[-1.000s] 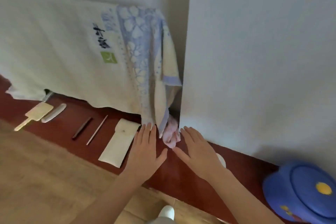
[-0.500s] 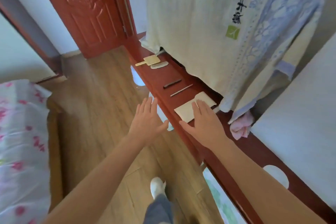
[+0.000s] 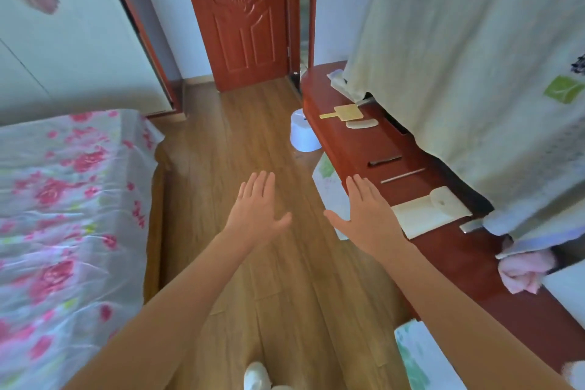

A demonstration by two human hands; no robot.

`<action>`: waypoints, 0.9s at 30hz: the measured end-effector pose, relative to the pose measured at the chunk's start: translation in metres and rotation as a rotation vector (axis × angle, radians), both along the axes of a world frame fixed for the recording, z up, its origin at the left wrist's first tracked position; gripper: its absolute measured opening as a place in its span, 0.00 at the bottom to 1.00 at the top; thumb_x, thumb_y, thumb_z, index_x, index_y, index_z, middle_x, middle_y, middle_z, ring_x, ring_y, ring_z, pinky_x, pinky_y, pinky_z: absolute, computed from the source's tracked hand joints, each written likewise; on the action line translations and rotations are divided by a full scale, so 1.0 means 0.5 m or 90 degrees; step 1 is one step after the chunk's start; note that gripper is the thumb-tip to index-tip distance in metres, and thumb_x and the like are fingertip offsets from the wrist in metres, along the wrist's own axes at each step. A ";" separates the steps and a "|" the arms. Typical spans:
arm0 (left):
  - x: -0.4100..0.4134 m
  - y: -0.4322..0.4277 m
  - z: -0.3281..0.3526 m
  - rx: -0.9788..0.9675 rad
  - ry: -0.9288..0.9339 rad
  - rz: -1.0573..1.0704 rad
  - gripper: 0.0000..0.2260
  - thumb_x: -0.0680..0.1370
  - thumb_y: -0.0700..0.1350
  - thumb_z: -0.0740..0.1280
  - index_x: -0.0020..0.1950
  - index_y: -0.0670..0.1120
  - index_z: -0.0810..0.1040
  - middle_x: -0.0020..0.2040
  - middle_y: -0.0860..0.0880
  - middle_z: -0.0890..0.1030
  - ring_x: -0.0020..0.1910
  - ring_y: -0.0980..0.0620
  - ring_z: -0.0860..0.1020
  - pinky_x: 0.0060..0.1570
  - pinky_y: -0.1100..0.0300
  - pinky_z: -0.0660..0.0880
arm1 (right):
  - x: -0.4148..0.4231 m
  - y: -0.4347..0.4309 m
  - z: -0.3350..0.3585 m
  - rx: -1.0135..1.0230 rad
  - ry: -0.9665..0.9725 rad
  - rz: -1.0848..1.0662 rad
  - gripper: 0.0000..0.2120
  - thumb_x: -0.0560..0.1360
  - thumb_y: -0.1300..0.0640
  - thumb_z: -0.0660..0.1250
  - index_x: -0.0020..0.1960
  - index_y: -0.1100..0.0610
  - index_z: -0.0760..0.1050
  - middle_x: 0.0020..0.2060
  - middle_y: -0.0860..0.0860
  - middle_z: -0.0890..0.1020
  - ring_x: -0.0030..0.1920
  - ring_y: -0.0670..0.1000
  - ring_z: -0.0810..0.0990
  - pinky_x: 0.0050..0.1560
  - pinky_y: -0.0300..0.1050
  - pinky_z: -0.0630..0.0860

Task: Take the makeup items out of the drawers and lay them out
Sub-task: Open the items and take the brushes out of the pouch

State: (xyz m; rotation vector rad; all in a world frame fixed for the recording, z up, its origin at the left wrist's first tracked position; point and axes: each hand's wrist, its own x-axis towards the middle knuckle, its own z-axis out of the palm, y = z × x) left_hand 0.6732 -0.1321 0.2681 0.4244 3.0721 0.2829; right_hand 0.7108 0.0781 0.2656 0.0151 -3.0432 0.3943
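Several makeup items lie in a row on the red wooden counter (image 3: 357,149) at the right: a gold flat comb (image 3: 343,113), a white curved piece (image 3: 361,124), a dark stick (image 3: 384,160), a thin metal stick (image 3: 402,175) and a cream pouch (image 3: 430,210). My left hand (image 3: 256,207) hovers flat over the wooden floor, fingers apart, holding nothing. Palm down and empty, my right hand (image 3: 364,215) is held just left of the pouch at the counter's front edge. No drawer shows open.
A cream cloth (image 3: 459,57) drapes over furniture on the counter. A pink rag (image 3: 524,272) lies further along it. A white stool (image 3: 304,133) stands on the floor by the counter. A bed with a floral cover (image 3: 63,215) is on the left, a red door (image 3: 243,16) ahead.
The view has swung left from the wall and counter toward the room. Both hands have drawn back from the counter and now hover over the floor, empty as before.
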 end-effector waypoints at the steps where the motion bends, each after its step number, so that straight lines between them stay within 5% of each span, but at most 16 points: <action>1: -0.011 -0.026 0.000 -0.003 0.000 -0.005 0.39 0.76 0.60 0.59 0.77 0.41 0.46 0.78 0.43 0.49 0.77 0.45 0.45 0.74 0.50 0.44 | -0.014 -0.025 -0.001 -0.002 0.003 -0.001 0.40 0.70 0.34 0.55 0.65 0.67 0.70 0.62 0.64 0.76 0.63 0.63 0.74 0.60 0.58 0.75; 9: -0.114 -0.199 0.013 -0.016 0.023 -0.018 0.39 0.75 0.61 0.59 0.77 0.43 0.46 0.78 0.45 0.48 0.77 0.46 0.44 0.73 0.51 0.43 | -0.122 -0.173 -0.020 0.022 0.054 -0.010 0.39 0.71 0.40 0.67 0.70 0.66 0.63 0.67 0.63 0.70 0.70 0.61 0.67 0.67 0.54 0.66; 13: -0.162 -0.246 0.019 -0.022 0.016 -0.037 0.38 0.76 0.61 0.58 0.77 0.43 0.45 0.78 0.45 0.46 0.77 0.46 0.43 0.74 0.51 0.42 | -0.173 -0.210 -0.018 0.036 0.035 -0.009 0.40 0.73 0.39 0.63 0.73 0.64 0.58 0.71 0.61 0.65 0.73 0.58 0.61 0.71 0.51 0.59; 21: -0.297 -0.222 -0.003 -0.003 0.007 -0.083 0.38 0.76 0.59 0.59 0.77 0.42 0.45 0.78 0.44 0.47 0.77 0.46 0.44 0.75 0.51 0.43 | -0.282 -0.211 -0.037 0.038 0.055 -0.040 0.38 0.72 0.38 0.62 0.70 0.65 0.64 0.68 0.62 0.69 0.70 0.59 0.66 0.70 0.50 0.62; 27: -0.452 -0.139 -0.005 0.008 0.019 -0.161 0.37 0.76 0.58 0.59 0.77 0.43 0.46 0.78 0.45 0.48 0.77 0.46 0.44 0.74 0.52 0.43 | -0.398 -0.159 -0.043 0.019 0.034 -0.092 0.39 0.74 0.34 0.55 0.75 0.61 0.55 0.74 0.57 0.61 0.75 0.55 0.57 0.72 0.47 0.56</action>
